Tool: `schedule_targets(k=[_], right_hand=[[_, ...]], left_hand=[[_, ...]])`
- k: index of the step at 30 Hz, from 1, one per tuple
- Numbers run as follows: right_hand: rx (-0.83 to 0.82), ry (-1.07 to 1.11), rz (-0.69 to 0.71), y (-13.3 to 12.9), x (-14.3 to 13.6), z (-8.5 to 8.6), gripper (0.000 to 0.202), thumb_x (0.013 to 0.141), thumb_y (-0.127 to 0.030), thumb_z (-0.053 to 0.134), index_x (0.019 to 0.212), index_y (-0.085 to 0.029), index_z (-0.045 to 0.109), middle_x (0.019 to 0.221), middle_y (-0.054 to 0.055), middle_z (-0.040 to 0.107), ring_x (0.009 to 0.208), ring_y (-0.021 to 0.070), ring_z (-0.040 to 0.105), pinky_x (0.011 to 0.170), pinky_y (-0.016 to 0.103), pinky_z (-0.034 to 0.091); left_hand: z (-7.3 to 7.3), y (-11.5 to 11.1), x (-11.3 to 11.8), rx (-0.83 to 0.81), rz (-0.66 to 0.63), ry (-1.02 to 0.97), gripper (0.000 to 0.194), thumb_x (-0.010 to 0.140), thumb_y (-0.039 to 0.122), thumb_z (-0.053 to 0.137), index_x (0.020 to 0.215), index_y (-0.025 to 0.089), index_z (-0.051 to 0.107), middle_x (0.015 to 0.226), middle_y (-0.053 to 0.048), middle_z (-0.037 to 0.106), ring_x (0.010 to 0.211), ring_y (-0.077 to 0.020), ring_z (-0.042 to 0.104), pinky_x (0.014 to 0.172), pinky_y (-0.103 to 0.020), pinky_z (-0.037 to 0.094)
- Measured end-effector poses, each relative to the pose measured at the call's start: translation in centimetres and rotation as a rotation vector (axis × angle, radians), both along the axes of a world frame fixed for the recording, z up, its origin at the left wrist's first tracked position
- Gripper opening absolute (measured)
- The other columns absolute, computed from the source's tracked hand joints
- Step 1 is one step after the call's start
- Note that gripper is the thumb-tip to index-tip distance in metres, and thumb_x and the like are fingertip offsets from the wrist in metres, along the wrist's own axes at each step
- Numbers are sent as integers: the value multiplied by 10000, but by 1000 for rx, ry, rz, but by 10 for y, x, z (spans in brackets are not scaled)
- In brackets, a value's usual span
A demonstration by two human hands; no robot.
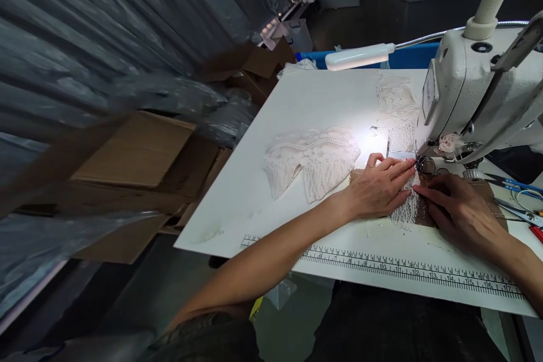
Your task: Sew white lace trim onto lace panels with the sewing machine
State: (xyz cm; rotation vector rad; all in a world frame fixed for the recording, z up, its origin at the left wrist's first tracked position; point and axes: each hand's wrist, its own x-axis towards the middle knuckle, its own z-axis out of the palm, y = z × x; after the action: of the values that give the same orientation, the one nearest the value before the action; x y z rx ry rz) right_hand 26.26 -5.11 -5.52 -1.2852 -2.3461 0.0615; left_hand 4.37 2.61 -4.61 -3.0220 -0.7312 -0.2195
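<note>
A strip of white lace runs under the needle area of a white sewing machine. My left hand lies flat on the lace, fingers stretched toward the needle. On the right, my right hand touches the lace edge with its index finger, the other fingers curled; whether it pinches the lace cannot be made out. More lace lies behind the needle. A pale lace piece rests on the table left of my hands.
The white table has a printed ruler along its front edge. Scissors and other tools lie at the right. A lamp hangs over the back. Cardboard boxes stand to the left.
</note>
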Motion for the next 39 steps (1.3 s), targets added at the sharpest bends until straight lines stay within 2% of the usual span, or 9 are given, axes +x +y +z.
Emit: schedule_targets(k=[8, 13, 19, 25, 32, 35, 39], right_hand=[[18, 13, 14, 0, -3, 8, 340, 946, -155, 465, 1185, -207, 702, 1037, 126, 662, 865, 251, 635, 704, 391, 567], [5, 44, -7, -1, -2, 3, 328, 959, -186, 481, 1195, -216, 707, 1054, 126, 661, 919, 255, 644, 759, 411, 583], [-4, 37, -17, -3, 0, 0, 333, 965, -206, 479, 1199, -207, 716, 1048, 136, 647, 917, 268, 643, 745, 430, 597], [-18, 33, -43, -4, 0, -2, 363, 975, -229, 464, 1257, -262, 690, 1058, 118, 632, 913, 261, 642, 740, 439, 605], [41, 54, -48, -3, -2, -5, 341, 989, -247, 447, 1205, -239, 711, 1029, 120, 618, 904, 261, 642, 726, 430, 598], [32, 77, -37, -3, -1, -4, 345, 986, -239, 463, 1232, -255, 704, 1030, 115, 620, 914, 260, 637, 751, 438, 598], [14, 99, -35, -3, 1, -4, 356, 978, -241, 480, 1258, -281, 696, 1031, 105, 617, 928, 252, 636, 781, 421, 597]], left_hand=[[-1, 0, -1, -60, 26, -39, 468, 1048, 368, 299, 1389, 135, 520, 1514, -135, 491, 1236, -289, 516, 988, -477, 362], [-2, 0, -1, -115, 39, -77, 462, 1042, 389, 320, 1378, 152, 530, 1509, -128, 500, 1237, -286, 521, 979, -486, 378], [-2, 0, 0, -116, 35, -83, 481, 1042, 392, 325, 1393, 129, 523, 1505, -145, 501, 1234, -290, 530, 988, -503, 384], [-2, 0, 1, -88, 28, -111, 453, 1038, 381, 340, 1364, 160, 563, 1477, -128, 535, 1224, -292, 536, 1014, -506, 374], [-5, -1, 1, -35, 27, -110, 458, 1045, 380, 319, 1344, 122, 551, 1479, -153, 510, 1196, -280, 536, 1032, -493, 362], [-3, -3, 3, 14, 21, -98, 447, 1040, 349, 309, 1298, 90, 566, 1388, -170, 557, 1121, -270, 559, 1034, -496, 352], [-3, -4, 5, 102, -13, -99, 402, 1026, 324, 338, 1212, 98, 614, 1264, -143, 631, 1020, -256, 590, 1040, -501, 344]])
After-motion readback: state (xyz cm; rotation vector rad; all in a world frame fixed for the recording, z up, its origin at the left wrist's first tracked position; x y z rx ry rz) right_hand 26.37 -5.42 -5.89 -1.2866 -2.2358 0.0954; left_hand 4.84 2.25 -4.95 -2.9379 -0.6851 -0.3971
